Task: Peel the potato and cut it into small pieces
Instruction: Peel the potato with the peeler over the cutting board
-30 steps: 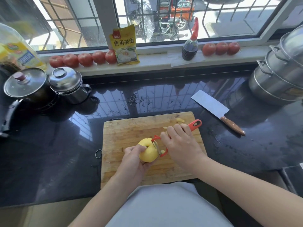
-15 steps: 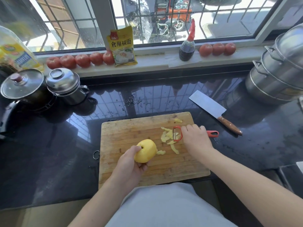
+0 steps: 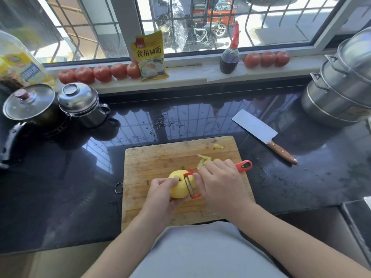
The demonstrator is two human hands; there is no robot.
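A yellow, mostly peeled potato (image 3: 179, 184) is held over the middle of the wooden cutting board (image 3: 152, 163). My left hand (image 3: 160, 195) grips it from the left and below. My right hand (image 3: 220, 185) holds a red peeler (image 3: 190, 184) whose blade lies against the potato's right side; its red handle end (image 3: 244, 165) sticks out to the right. Pale peel strips (image 3: 202, 160) lie on the board just behind my right hand, and one scrap (image 3: 218, 146) sits near the far right corner.
A cleaver (image 3: 259, 129) with a wooden handle lies on the black counter right of the board. Stacked steel pots (image 3: 339, 91) stand at the far right, two lidded pots (image 3: 78, 103) at the left. Tomatoes (image 3: 100, 73), a yellow packet (image 3: 149, 57) and a sauce bottle (image 3: 229, 59) line the windowsill.
My right hand, which had swung out to the peel pile on the board, has come back to the potato and set the peeler blade against it. The left hand keeps holding the potato.
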